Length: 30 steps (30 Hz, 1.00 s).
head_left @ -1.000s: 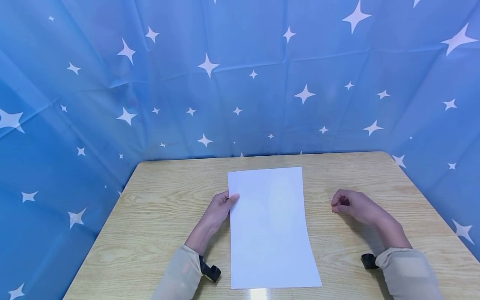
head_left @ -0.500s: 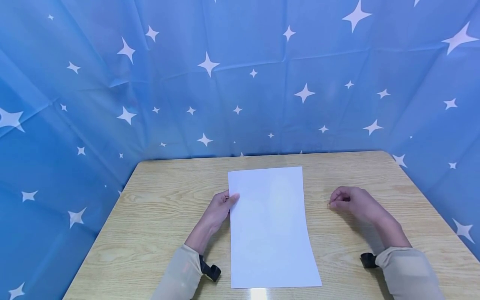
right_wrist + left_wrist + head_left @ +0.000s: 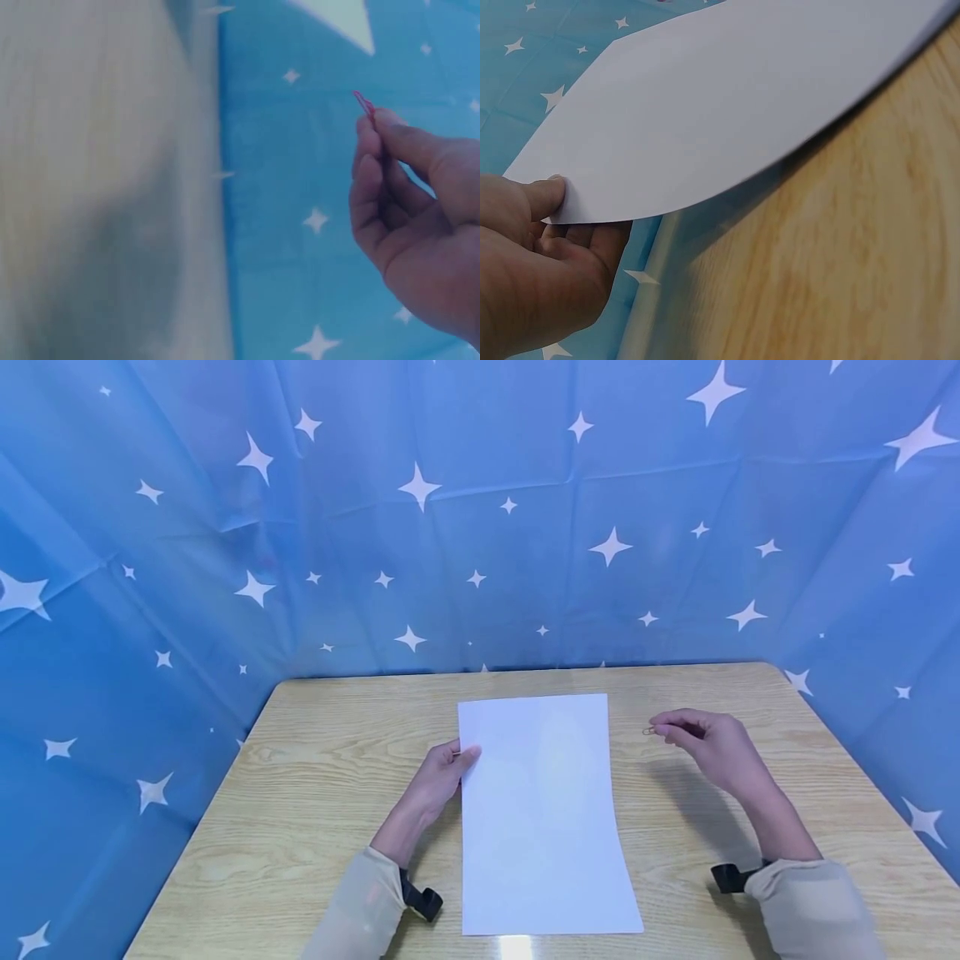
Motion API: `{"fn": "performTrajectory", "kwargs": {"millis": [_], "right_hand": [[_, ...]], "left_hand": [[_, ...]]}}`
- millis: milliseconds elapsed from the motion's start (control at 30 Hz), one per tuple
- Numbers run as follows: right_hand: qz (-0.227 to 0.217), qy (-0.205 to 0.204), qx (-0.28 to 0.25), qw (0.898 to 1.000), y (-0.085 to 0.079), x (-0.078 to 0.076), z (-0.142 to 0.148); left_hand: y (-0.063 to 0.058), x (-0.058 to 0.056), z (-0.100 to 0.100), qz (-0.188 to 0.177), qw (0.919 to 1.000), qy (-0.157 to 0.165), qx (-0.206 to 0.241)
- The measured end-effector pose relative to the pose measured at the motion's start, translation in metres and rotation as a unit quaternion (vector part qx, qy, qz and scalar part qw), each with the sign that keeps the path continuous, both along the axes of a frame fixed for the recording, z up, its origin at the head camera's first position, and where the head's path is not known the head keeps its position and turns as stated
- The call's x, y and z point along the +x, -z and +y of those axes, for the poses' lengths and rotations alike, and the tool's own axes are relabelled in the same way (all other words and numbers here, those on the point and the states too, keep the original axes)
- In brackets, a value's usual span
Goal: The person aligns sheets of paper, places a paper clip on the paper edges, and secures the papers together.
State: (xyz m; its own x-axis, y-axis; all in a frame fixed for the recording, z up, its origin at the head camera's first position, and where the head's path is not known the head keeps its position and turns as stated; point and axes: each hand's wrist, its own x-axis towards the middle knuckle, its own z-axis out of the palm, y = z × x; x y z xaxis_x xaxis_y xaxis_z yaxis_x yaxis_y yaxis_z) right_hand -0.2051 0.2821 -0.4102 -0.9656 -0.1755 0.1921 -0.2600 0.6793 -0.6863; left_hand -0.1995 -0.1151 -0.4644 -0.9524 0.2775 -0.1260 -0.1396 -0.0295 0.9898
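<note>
My left hand [image 3: 437, 779] pinches the left edge of a blank white sheet of paper [image 3: 543, 827], thumb on top and fingers beneath. In the left wrist view the paper [image 3: 705, 112] curves up off the table toward the hand [image 3: 547, 262]. Off to the sheet's right, my right hand [image 3: 716, 747] is raised over the table, its shadow below. Between thumb and index finger it pinches a small paper clip [image 3: 648, 731], whose looped end sticks out to the left. The right wrist view shows the clip [image 3: 363, 102] as a thin reddish loop at the fingertips [image 3: 388, 120].
A light wood-grain table [image 3: 337, 727] lies under both hands. Behind it and at the sides hangs a blue cloth [image 3: 337, 527] with white stars. A black wrist strap [image 3: 423, 903] sits at the left cuff, and another strap [image 3: 727, 878] at the right.
My right hand has lifted from the table and moved away from me and slightly left with the paper clip, which now shows more clearly. The left hand and the paper stay in place.
</note>
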Motion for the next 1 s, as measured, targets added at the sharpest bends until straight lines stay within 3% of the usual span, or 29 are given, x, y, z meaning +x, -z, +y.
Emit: {"fn": "performTrajectory", "kwargs": {"millis": [333,500,733,1000], "right_hand": [[0.059,0.066,-0.060,0.994,-0.019,0.006,-0.031],[0.075,0.093,-0.076,0.990,-0.029,0.000,-0.045],[0.131,0.037,-0.049,0.990,-0.043,-0.022,-0.082],[0.184,-0.015,-0.048,0.982,-0.057,-0.038,-0.129]], "left_hand": [[-0.006,-0.004,0.010,0.009,0.9999,0.013,0.008],[-0.007,-0.005,0.014,0.009,0.9999,0.010,0.006],[-0.002,0.001,0.008,-0.003,1.0000,0.002,0.005],[-0.002,0.004,0.003,0.007,1.0000,0.004,0.005]]}}
